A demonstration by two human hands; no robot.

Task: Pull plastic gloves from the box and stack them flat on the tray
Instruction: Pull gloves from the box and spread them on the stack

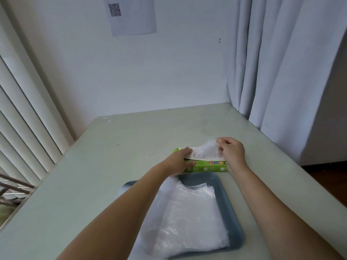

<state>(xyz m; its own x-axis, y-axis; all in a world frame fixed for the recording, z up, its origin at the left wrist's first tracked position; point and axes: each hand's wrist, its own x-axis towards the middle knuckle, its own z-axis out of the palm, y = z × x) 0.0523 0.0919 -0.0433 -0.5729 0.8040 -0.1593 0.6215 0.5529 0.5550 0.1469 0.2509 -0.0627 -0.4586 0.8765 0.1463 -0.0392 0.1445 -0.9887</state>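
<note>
A green glove box (208, 167) lies on the table just beyond a blue-grey tray (232, 226). My left hand (180, 159) grips the box's left end, fingers over its top and thumb on the front. My right hand (231, 150) pinches a clear plastic glove (205, 151) that sticks up out of the slot in the box's top. A flat stack of clear gloves (185, 220) lies on the tray, spilling over its left and near edges. My left forearm hides part of the tray's left side.
The pale green table (112, 166) meets a white wall at the back. Grey curtains (281, 72) hang at the right, close to the table's far right corner. White blinds (24, 109) line the left side. A paper sheet (131, 14) is stuck on the wall.
</note>
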